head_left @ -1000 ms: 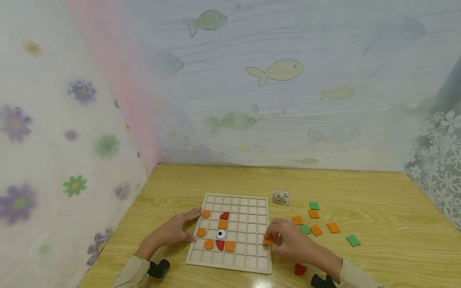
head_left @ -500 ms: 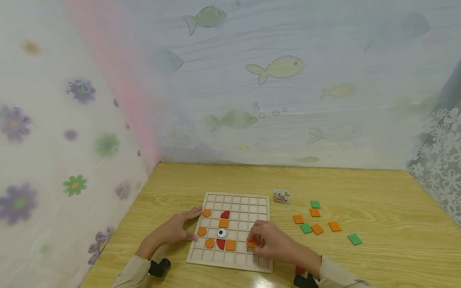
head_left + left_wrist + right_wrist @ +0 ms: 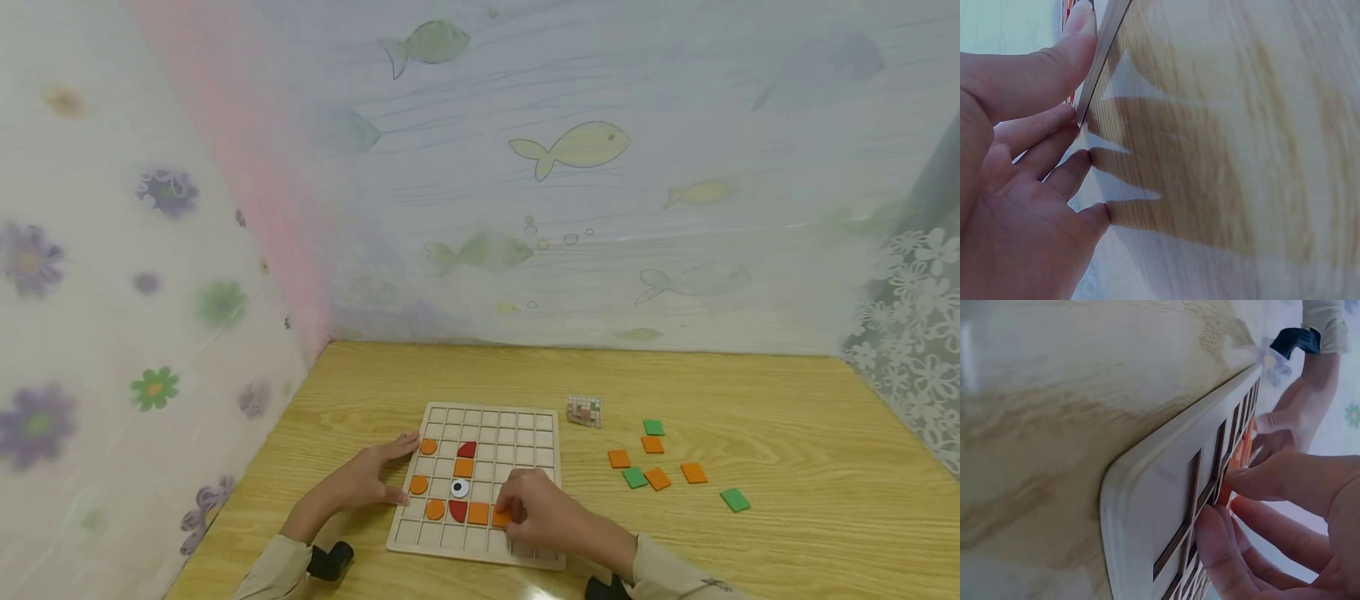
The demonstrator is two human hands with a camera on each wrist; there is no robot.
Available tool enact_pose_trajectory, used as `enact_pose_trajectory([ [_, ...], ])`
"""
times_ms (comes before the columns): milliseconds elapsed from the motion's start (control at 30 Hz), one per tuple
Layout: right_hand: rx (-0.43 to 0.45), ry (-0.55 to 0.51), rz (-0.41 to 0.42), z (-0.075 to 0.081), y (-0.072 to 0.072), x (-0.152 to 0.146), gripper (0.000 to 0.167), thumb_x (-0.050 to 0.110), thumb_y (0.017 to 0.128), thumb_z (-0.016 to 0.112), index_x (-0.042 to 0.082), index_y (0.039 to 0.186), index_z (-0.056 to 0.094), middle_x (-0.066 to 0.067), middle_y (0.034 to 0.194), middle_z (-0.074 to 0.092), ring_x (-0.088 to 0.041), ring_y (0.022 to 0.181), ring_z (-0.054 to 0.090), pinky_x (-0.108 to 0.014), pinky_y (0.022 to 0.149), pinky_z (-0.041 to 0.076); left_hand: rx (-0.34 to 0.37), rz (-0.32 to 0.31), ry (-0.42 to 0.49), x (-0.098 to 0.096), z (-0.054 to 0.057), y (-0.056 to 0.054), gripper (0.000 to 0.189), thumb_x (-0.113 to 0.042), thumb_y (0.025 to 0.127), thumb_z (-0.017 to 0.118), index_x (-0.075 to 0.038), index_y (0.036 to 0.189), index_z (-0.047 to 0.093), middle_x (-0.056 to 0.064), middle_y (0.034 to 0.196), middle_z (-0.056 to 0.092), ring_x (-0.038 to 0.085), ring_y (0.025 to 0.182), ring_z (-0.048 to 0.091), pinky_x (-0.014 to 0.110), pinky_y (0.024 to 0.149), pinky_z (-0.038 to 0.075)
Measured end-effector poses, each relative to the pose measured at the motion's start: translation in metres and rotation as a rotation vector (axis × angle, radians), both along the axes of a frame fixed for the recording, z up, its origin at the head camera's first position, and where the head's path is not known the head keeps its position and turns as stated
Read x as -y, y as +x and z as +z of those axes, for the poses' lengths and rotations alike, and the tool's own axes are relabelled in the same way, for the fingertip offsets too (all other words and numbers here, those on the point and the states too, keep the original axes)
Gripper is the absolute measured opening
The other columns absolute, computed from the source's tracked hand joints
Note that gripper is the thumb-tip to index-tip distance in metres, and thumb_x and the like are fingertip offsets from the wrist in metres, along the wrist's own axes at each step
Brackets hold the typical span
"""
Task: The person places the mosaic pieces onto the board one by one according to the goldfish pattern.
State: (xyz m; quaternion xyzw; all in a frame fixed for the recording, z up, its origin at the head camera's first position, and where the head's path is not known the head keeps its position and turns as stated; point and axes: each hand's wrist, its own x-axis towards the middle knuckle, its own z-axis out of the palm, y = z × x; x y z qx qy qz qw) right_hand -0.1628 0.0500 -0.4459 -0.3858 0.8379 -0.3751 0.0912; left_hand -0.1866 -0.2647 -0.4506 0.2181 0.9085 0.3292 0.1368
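A wooden grid board (image 3: pixel 522 439) lies on the table, with some cells filled by coloured pieces. My right hand (image 3: pixel 546 515) pinches an orange square tile (image 3: pixel 501 518) over the board, right beside another orange square (image 3: pixel 477 513); in the right wrist view the thumb and fingers meet at the tile. My left hand (image 3: pixel 362 477) rests at the board's left edge, thumb and fingertips touching it. On the board sit a round eye piece (image 3: pixel 460 488), red quarter-round pieces (image 3: pixel 467 450), orange discs (image 3: pixel 435 509) and an orange square (image 3: pixel 463 467).
To the board's right lie several loose orange tiles (image 3: pixel 693 473) and green tiles (image 3: pixel 735 500). A small picture card (image 3: pixel 584 411) sits near the board's far right corner. Painted walls stand behind and to the left of the table (image 3: pixel 795 433).
My right hand has carried the orange tile leftward from the board's right edge to beside the orange square in the same row. My left hand has stayed at the edge.
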Motion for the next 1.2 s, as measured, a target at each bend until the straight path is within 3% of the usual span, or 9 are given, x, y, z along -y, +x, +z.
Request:
enact_pose_trajectory([
  [267,0.018,-0.02,-0.022,-0.002,0.0,0.002,0.013,-0.007,0.073,0.069,0.003,0.081,0.072,0.004,0.076,0.055,-0.002,0.063,0.049,-0.016,0.054,0.045,0.017,0.007,0.018,0.0,-0.001,0.0,0.085,-0.022,0.075,0.079,-0.005,0.146,0.035,0.015,0.153,0.025,0.035,0.14,0.021,0.054,0.108,0.021],
  [567,0.004,-0.045,-0.018,-0.005,0.0,-0.004,0.013,-0.005,0.076,0.069,0.006,0.082,0.071,0.003,0.078,0.057,-0.002,0.066,0.052,-0.016,0.057,0.047,0.0,0.001,0.006,-0.002,0.001,0.001,0.085,-0.024,0.075,0.079,-0.003,0.145,0.035,0.017,0.152,0.026,0.038,0.139,0.021,0.056,0.108,0.021],
  [867,0.025,-0.104,-0.047,-0.01,-0.002,-0.03,0.012,-0.003,0.078,0.068,0.006,0.087,0.07,0.003,0.082,0.058,-0.003,0.072,0.056,-0.02,0.061,0.051,-0.009,-0.006,0.007,-0.003,0.005,0.002,0.084,-0.023,0.076,0.079,-0.001,0.145,0.036,0.019,0.151,0.026,0.04,0.138,0.021,0.057,0.108,0.02],
  [1200,0.013,-0.145,-0.11,-0.011,0.0,-0.062,0.011,-0.001,0.08,0.069,0.008,0.086,0.069,0.003,0.084,0.06,-0.005,0.073,0.056,-0.023,0.06,0.052,-0.009,-0.007,0.003,-0.002,0.001,0.001,0.083,-0.022,0.076,0.078,-0.002,0.145,0.036,0.017,0.151,0.027,0.039,0.138,0.022,0.057,0.108,0.02],
])
